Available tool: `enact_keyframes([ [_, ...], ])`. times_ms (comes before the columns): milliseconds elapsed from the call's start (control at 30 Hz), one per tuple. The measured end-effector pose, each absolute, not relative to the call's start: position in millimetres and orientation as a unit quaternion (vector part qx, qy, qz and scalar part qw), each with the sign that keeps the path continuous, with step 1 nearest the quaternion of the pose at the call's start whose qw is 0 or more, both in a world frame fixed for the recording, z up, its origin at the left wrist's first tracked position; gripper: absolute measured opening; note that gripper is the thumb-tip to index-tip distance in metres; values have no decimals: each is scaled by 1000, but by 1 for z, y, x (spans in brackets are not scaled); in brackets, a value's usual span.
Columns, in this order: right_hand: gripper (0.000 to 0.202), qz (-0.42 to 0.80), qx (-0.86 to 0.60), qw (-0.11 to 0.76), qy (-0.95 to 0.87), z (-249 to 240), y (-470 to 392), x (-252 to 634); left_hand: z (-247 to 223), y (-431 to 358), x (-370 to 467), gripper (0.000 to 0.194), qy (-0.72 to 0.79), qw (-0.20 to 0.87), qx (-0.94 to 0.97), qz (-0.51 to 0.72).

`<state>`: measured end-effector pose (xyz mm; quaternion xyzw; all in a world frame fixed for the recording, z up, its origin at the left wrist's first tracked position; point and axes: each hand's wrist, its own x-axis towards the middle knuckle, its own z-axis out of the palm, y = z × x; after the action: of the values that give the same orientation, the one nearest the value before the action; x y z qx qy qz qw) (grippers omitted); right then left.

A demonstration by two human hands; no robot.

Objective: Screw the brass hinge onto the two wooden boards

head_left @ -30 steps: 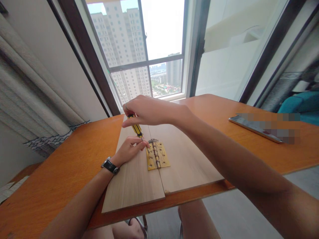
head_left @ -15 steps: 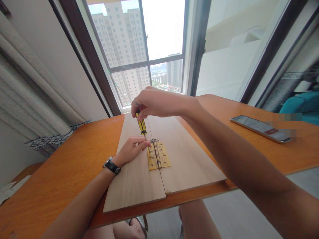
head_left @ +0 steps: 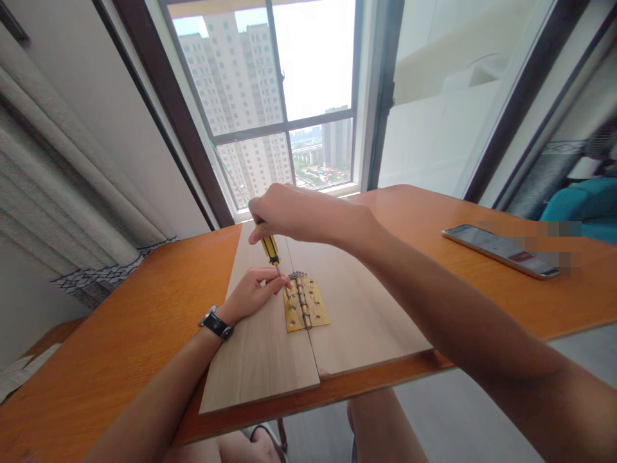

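Observation:
My right hand (head_left: 284, 209) is wrapped round the handle of a yellow and black screwdriver (head_left: 270, 251), which leans over a brass hinge (head_left: 303, 305). The hinge lies open across the seam between two pale wooden boards (head_left: 260, 360). The screwdriver's tip is at the hinge's left leaf. My left hand (head_left: 258, 292) rests on the left board, its thumb and fingertips closed around the lower shaft near the tip; any screw between them is too small to make out. Several dark screws (head_left: 297, 275) lie at the hinge's far edge.
The boards rest on an orange-brown wooden table (head_left: 130, 308). A phone (head_left: 501, 249) lies on the table at the right. Beyond the table's far edge stands a window (head_left: 313, 122), with a grey curtain (head_left: 72, 161) on the left and a teal chair (head_left: 588, 202) at the far right.
My right hand has lowered slightly and turned on the screwdriver's handle. My left hand has stayed by the shaft. The hinge and boards lie as before.

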<state>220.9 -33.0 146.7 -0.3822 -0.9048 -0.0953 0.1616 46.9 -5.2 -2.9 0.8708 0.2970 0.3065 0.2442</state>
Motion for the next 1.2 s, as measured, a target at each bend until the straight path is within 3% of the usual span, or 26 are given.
enact_keyframes([
  [233,36,-110,-382,174,-901,144,-35,217,-4,-3,46,40,303,257,868,299],
  [367,15,-40,-290,190,-937,143,-23,224,-6,-2,44,41,288,274,868,298],
  [533,30,72,-209,210,-952,145,-11,235,-6,-2,44,42,285,284,869,288],
  [700,19,150,-165,218,-950,144,-5,237,-6,-2,44,41,287,275,871,288],
  [933,21,37,-275,263,-924,138,-8,229,-7,-1,43,42,285,255,876,294],
  [1200,26,-13,-308,229,-923,141,-14,228,-7,0,45,41,272,254,880,297],
])
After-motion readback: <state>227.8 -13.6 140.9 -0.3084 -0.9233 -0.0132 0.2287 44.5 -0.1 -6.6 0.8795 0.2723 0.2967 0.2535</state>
